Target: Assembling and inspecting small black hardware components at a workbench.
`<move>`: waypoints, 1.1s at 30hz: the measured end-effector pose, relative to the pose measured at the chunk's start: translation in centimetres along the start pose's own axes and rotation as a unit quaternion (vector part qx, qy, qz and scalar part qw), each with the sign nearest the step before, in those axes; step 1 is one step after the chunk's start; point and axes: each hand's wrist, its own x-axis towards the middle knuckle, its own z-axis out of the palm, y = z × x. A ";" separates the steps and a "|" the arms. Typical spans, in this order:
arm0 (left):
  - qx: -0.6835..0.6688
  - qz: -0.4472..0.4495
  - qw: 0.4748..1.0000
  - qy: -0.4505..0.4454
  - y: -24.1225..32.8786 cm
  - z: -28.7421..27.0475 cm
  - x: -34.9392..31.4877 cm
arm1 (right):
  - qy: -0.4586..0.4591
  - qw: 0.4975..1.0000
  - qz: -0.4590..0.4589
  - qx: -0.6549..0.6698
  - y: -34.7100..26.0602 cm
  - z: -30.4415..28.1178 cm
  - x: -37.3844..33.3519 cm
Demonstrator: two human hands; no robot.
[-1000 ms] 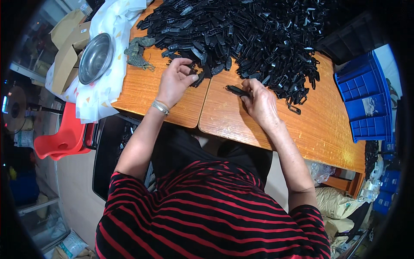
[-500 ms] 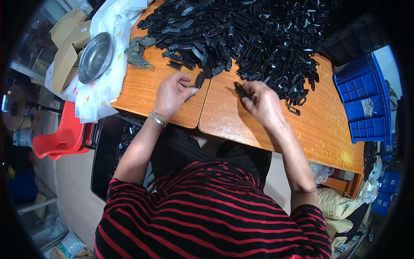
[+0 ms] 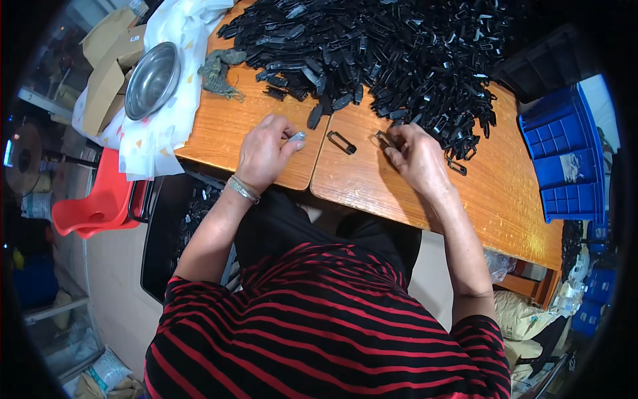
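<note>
My left hand (image 3: 264, 151) is closed over the left part of the table, thumb against fingers. A small greyish bit shows at its fingertips, too small to name. My right hand (image 3: 420, 159) pinches a slim black plastic frame (image 3: 382, 137) just above the tabletop. Between the hands, a similar black open frame (image 3: 341, 142) lies flat near the table's seam. Beyond my left fingertips a dark oval plastic piece (image 3: 315, 118) rests at the near edge of a big pile of black plastic parts (image 3: 372, 60).
The wooden table (image 3: 478, 213) has a seam down its middle. At the left are a metal bowl (image 3: 153, 81) on patterned plastic sheeting, a crumpled grey-green glove (image 3: 221, 72) and a red chair (image 3: 100, 199). A blue crate (image 3: 565, 159) stands at the right edge.
A black frame now lies on the table between my hands, where none lay before. My right hand has shifted slightly right and holds an open frame. The view has moved a little.
</note>
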 end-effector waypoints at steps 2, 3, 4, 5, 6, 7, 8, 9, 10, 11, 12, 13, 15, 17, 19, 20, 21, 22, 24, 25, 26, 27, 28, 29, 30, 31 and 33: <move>-0.001 -0.013 1.000 -0.028 0.2 -0.2 0.0 | -0.007 0.999 -0.033 0.000 0.0 0.2 -0.5; 0.001 -0.014 1.000 -0.027 0.2 -0.5 -0.1 | -0.008 0.999 -0.036 0.002 -0.2 0.5 -0.7; 0.011 -0.004 0.999 -0.034 0.4 -0.6 -0.1 | -0.010 0.999 -0.037 0.009 -0.3 0.8 -0.9; 0.021 0.007 0.999 -0.041 0.5 -0.7 -0.1 | -0.012 0.999 -0.038 0.016 -0.5 1.1 -1.1; 0.022 0.005 0.999 -0.040 0.6 -0.6 -0.2 | -0.013 0.999 -0.040 0.017 -0.9 1.2 -1.1; -0.055 -0.054 0.996 -0.053 0.7 -0.6 -0.3 | -0.013 0.998 -0.021 0.054 -1.5 1.3 -1.1; -0.130 -0.113 0.983 -0.065 0.8 -0.6 -0.4 | -0.013 0.996 -0.003 0.092 -2.1 1.5 -1.1; -0.129 -0.113 0.983 -0.065 0.7 -0.2 -0.7 | 0.000 0.993 -0.008 0.117 -2.6 2.1 -1.3; -0.269 -0.143 0.952 -0.040 0.2 0.3 -1.2 | 0.009 0.990 -0.016 0.139 -3.4 2.7 -1.3; -0.405 -0.168 0.899 -0.017 0.2 0.7 -1.4 | 0.014 0.984 -0.006 0.179 -4.2 3.2 -1.4; -0.406 -0.167 0.898 -0.018 0.3 0.8 -1.5 | 0.018 0.976 0.003 0.219 -4.8 3.7 -1.5; -0.479 -0.194 0.855 -0.043 0.7 0.7 -1.5 | 0.024 0.972 -0.007 0.235 -5.3 4.1 -1.5; -0.549 -0.220 0.804 -0.068 1.6 0.7 -1.6 | 0.030 0.959 0.000 0.280 -6.2 4.8 -1.5; -0.594 -0.240 0.766 -0.052 2.5 0.9 -1.8 | 0.036 0.954 -0.003 0.299 -7.0 5.1 -1.3; -0.599 -0.232 0.765 -0.049 2.9 0.9 -1.8 | 0.066 0.949 -0.023 0.307 -7.3 5.4 -1.2; -0.604 -0.224 0.763 -0.046 3.1 0.9 -1.8 | 0.065 0.949 -0.023 0.306 -7.4 5.4 -1.2; -0.605 -0.224 0.763 -0.046 3.2 0.9 -1.9 | 0.065 0.952 -0.028 0.296 -7.5 5.4 -1.1; -0.600 -0.209 0.771 -0.042 3.4 0.9 -1.8 | 0.066 0.955 -0.033 0.286 -7.5 5.4 -1.1; -0.595 -0.195 0.779 -0.038 3.6 0.9 -1.8 | 0.069 0.957 -0.038 0.280 -7.5 5.4 -1.1; -0.590 -0.191 0.783 -0.039 3.6 0.9 -1.9 | 0.073 0.958 -0.043 0.275 -7.5 5.4 -1.1; -0.585 -0.188 0.788 -0.040 3.7 0.9 -1.9 | 0.073 0.958 -0.042 0.275 -7.5 5.5 -1.1; -0.585 -0.188 0.788 -0.041 3.7 0.9 -1.9 | 0.081 0.955 -0.045 0.282 -7.5 5.6 -1.1; -0.582 -0.179 0.792 -0.039 3.6 1.0 -2.0 | 0.089 0.952 -0.048 0.289 -7.6 5.7 -1.0; -0.580 -0.170 0.796 -0.038 3.6 1.1 -2.1 | 0.089 0.952 -0.047 0.290 -7.7 5.7 -1.0; -0.579 -0.170 0.796 -0.039 3.5 1.2 -2.2 | 0.088 0.955 -0.049 0.280 -7.9 5.5 -1.1; -0.581 -0.167 0.796 -0.029 3.5 1.4 -2.3 | 0.087 0.958 -0.050 0.269 -8.0 5.4 -1.1; -0.583 -0.165 0.795 -0.020 3.8 1.7 -2.5 | 0.105 0.960 -0.070 0.249 -7.8 5.7 -1.1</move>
